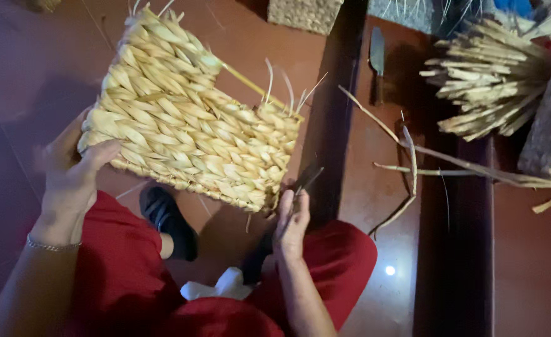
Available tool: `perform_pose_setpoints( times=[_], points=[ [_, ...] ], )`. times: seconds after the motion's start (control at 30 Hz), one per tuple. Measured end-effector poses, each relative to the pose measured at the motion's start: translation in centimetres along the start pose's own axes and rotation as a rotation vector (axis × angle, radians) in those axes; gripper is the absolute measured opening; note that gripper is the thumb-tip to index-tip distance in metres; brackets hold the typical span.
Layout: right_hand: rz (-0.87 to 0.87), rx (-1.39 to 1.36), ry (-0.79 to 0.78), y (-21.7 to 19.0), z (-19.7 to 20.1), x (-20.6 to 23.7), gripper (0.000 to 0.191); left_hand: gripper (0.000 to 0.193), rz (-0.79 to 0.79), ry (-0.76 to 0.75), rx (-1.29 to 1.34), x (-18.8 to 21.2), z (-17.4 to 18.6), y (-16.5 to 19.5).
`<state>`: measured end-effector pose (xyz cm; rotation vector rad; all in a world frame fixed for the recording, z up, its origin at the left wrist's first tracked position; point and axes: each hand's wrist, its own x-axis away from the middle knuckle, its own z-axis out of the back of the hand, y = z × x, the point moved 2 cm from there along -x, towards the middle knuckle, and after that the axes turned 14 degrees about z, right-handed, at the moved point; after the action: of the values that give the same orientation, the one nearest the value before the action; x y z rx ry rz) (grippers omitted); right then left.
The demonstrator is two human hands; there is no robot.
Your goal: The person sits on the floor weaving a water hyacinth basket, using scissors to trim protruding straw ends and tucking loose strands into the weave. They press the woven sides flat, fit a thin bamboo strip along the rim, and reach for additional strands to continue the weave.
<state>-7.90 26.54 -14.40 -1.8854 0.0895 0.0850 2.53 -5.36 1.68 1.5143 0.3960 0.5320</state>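
Above the red-trousered lap, the left hand (75, 171) gripped the edge of a coarse, plaited straw basket (188, 115), held tilted over the red tiled floor (531, 262). The right hand (292, 221) closed around dark scissors (305, 179) at the basket's lower corner. A knife (377, 59) and bundled dry stalks (491, 78) lay well apart.

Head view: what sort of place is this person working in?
Probably a home or small basket-weaving workshop, with work done on the floor. The left hand holds a woven straw basket above a red tiled floor; a bundle of cut dried stalks and a knife lie nearby.
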Motion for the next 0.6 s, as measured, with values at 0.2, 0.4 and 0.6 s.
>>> perform_pose_setpoints(
  times=[0.2,0.4,0.6],
  points=[
    [0.239,0.185,-0.058,-5.7,4.4,2.5,0.039,0.072,0.201,-0.093,0.272,1.8,-1.1,-3.5],
    [0.043,0.227,-0.113,-8.7,7.3,3.9,0.047,0.064,0.178,-0.150,-0.110,3.7,-1.1,-3.5],
    [-0.007,0.337,-0.372,-10.9,8.2,5.6,0.054,0.062,-0.119,-0.079,-0.853,6.1,2.2,-2.5]
  ],
)
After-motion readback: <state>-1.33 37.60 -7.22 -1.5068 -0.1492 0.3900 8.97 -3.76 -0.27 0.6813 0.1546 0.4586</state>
